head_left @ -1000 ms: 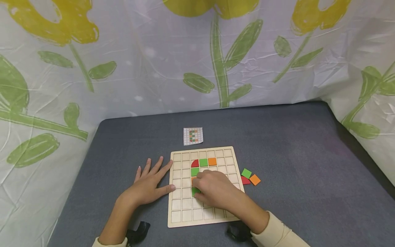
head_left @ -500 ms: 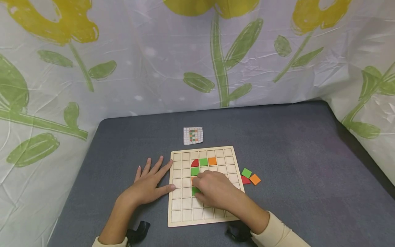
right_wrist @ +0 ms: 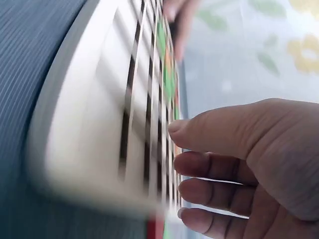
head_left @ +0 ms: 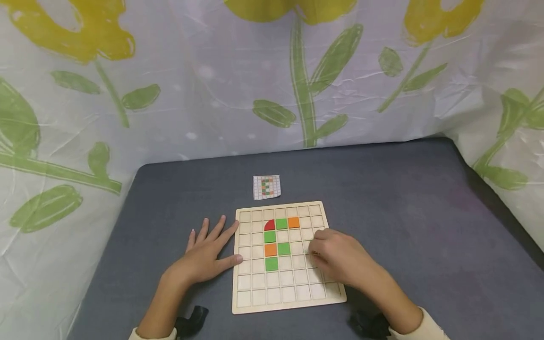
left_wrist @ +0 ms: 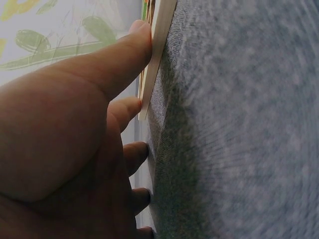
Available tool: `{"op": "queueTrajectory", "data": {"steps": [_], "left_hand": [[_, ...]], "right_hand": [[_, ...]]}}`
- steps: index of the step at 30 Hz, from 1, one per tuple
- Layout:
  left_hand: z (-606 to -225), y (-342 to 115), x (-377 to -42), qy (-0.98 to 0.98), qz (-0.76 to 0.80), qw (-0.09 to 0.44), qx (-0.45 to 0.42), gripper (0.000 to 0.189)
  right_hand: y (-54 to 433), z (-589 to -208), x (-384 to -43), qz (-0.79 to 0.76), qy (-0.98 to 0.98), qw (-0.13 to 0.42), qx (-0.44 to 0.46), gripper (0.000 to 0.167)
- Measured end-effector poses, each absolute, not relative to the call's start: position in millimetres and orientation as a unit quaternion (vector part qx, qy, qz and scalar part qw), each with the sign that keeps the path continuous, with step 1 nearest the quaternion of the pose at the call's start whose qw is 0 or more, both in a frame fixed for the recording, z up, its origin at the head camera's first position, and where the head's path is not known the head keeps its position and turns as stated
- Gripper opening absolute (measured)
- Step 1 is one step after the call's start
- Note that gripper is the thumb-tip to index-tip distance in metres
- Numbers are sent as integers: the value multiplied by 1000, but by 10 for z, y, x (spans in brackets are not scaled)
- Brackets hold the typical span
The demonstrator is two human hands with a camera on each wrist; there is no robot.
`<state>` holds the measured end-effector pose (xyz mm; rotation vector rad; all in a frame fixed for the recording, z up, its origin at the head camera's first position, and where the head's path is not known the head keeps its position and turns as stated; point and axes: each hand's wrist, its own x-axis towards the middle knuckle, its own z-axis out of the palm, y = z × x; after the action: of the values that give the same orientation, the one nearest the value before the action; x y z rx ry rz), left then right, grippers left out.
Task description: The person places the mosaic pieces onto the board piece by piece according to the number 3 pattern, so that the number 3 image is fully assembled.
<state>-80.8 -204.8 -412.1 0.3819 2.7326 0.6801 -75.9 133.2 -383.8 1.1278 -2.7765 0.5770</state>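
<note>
A wooden grid board (head_left: 248,297) lies on the table. A red quarter-round tile (head_left: 269,225), two orange tiles and several green tiles (head_left: 271,264) sit in its squares. My left hand (head_left: 206,257) lies spread at the board's left side, thumb and index fingertip on its edge. Over the right part of the board is my right hand (head_left: 340,255), fingers loosely bent. The right wrist view shows nothing between its thumb and fingers. Just past the board's edge in that view lies a red piece (right_wrist: 155,226); the head view has that spot hidden behind the right hand.
A small paper card (head_left: 267,187) printed with a coloured grid pattern lies beyond the board. The dark grey table (head_left: 425,212) reaches back to a hanging white cloth (head_left: 204,94) with painted flowers.
My right hand has moved right, off the middle squares, exposing a green tile beside the orange one in the left column. It now covers the loose tiles' spot. My left hand has stayed put.
</note>
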Motion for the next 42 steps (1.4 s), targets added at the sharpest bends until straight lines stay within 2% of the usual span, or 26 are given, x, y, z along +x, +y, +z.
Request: {"op": "queueTrajectory", "data": {"steps": [4,10,21,27,31,38,42], "left_hand": [[-4053,-2048,-808,949,237,156,135,86],[-4018,-2023,-816,951,227,166,132,86],[-4052,-2019,-821,950,232,159,134,87],[-4058,-2018,-823,951,227,162,132,87],[-4094,-2034,-826,950,232,160,132,88],[-4187,-2075,-835,952,230,152,136,90],[-4245,-2072,-852,954,225,145,134,89]], "right_hand": [[1644,-3877,-711,201,-931,37,302,20],[1823,-3916,-682,201,-944,24,261,22],[1835,-3989,-691,214,-938,38,270,25],[1824,-3989,-699,206,-943,27,258,18],[1819,-3989,-700,193,-951,21,239,19],[1819,-3992,-713,188,-950,38,248,20],[1854,-3945,-710,216,-944,16,248,23]]}}
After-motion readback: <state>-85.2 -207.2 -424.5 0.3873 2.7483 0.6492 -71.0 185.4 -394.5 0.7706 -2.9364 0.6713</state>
